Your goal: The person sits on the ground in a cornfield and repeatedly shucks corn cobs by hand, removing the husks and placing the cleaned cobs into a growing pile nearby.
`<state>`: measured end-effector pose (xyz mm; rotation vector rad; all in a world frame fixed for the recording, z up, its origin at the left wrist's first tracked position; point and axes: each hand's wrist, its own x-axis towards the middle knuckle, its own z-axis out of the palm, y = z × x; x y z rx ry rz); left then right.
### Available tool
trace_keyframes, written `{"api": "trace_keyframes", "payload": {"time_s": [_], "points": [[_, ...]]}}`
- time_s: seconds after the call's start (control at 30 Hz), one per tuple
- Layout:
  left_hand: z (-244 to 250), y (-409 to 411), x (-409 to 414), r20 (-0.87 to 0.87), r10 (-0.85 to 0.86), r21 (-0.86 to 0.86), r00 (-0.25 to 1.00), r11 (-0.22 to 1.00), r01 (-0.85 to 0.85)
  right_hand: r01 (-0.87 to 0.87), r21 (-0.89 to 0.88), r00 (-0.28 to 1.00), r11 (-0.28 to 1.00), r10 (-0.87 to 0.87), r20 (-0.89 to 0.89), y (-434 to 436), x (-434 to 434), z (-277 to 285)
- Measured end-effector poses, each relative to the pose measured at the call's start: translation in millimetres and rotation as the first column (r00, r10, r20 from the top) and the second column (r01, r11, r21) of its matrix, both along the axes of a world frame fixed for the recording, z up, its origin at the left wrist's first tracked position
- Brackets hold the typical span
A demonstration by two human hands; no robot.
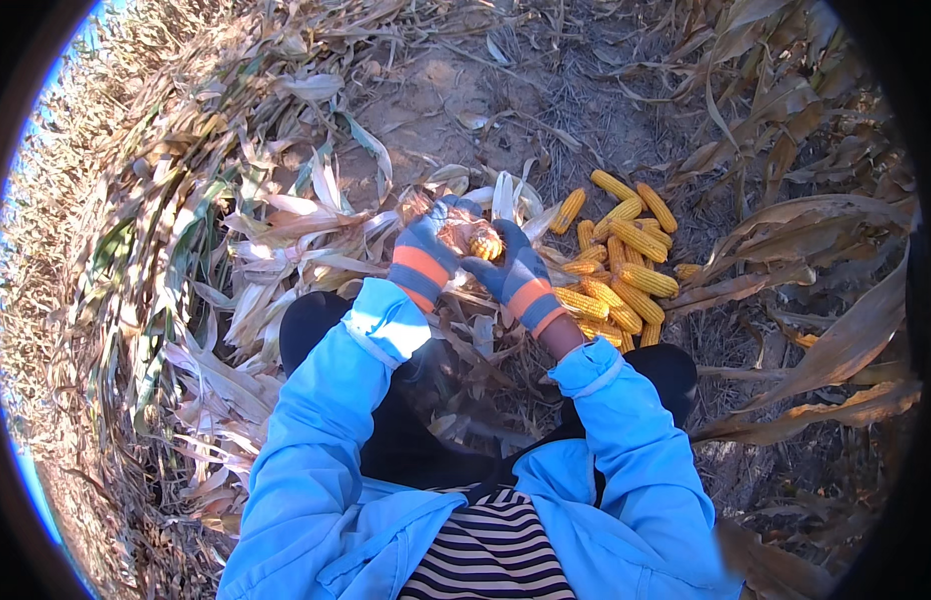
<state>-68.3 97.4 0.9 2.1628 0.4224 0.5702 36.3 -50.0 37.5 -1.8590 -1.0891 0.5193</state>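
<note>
Between my gloved hands is a corn cob [486,245], its yellow kernels bare at the near end and dry brownish husk around the rest. My left hand [428,244], in a grey and orange knit glove, grips the husk-covered part. My right hand [516,264], gloved alike, is at the bare end, thumb and fingers around it. To the right of my right hand lies a heap of husked yellow corn cobs [623,262]. Pale stripped husks [308,240] are piled beside my left hand.
Cut corn stalks with dry and green leaves [180,210] lie in a thick band on the left. Broad dry corn leaves [810,247] stick in from the right. Bare soil [435,105] with scattered straw stretches ahead. My knees [664,379] flank the work spot.
</note>
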Motion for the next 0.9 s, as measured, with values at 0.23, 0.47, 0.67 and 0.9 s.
{"api": "trace_keyframes", "payload": {"time_s": [0.23, 0.47, 0.67, 0.9], "points": [[-8, -4, 5, 0.100, 0.087, -0.193, 0.991, 0.979, -0.067, 0.092, 0.150, 0.988, 0.984, -0.110, 0.111, 1, -2, -9], [4, 1, 6, -0.048, 0.132, 0.474, 0.990, 0.876, -0.094, 0.093, 0.357, 0.907, 0.930, 0.069, -0.416, 2, -2, -13], [35, -9, 13, -0.060, 0.002, 0.358, 0.998, 0.934, 0.019, 0.087, 0.465, 0.860, 0.881, 0.169, -0.481, 11, 19, -24], [1, 21, 10, 0.138, 0.447, -0.972, 0.884, -0.108, 0.207, 0.267, 0.536, 0.617, 0.801, 0.285, -0.733, 7, 41, -15]]}}
